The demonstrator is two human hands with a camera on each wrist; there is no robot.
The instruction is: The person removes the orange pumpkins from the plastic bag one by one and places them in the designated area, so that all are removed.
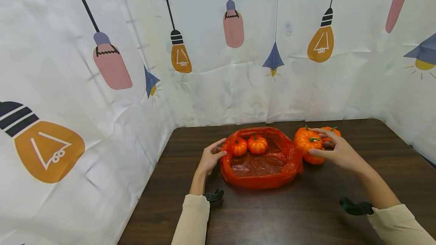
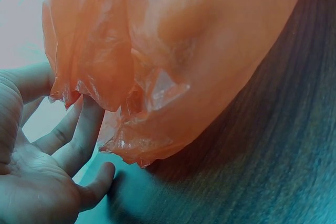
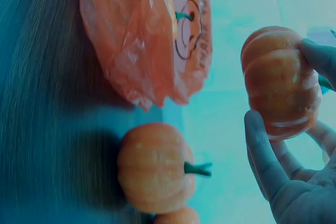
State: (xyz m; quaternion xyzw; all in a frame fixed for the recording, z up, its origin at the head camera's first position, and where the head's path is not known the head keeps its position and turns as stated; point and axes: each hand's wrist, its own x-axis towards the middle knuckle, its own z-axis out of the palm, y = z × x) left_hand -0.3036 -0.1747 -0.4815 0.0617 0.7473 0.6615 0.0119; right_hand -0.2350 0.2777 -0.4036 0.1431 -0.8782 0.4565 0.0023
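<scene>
A red-orange plastic bag (image 1: 260, 182) stands with its mouth wide on the brown table, two small orange pumpkins (image 1: 257, 144) inside at the back left. At the bag's left rim, my left hand (image 1: 208, 158) holds the plastic between thumb and fingers; the left wrist view shows the fingers (image 2: 86, 135) against the crumpled edge. My right hand (image 1: 344, 155) grips an orange pumpkin (image 3: 283, 82) with a green stem, raised above the table just right of the bag. Another pumpkin (image 3: 155, 166) rests on the table below it, and one more (image 1: 330, 129) is partly hidden behind the hand.
The dark wood table (image 1: 265, 218) extends in front of the bag and to both sides. A white curtain (image 1: 218, 97) printed with hanging lamps and bulbs stands along its back and left. Dark straps (image 1: 214, 196) sit at both wrists below cream sleeves.
</scene>
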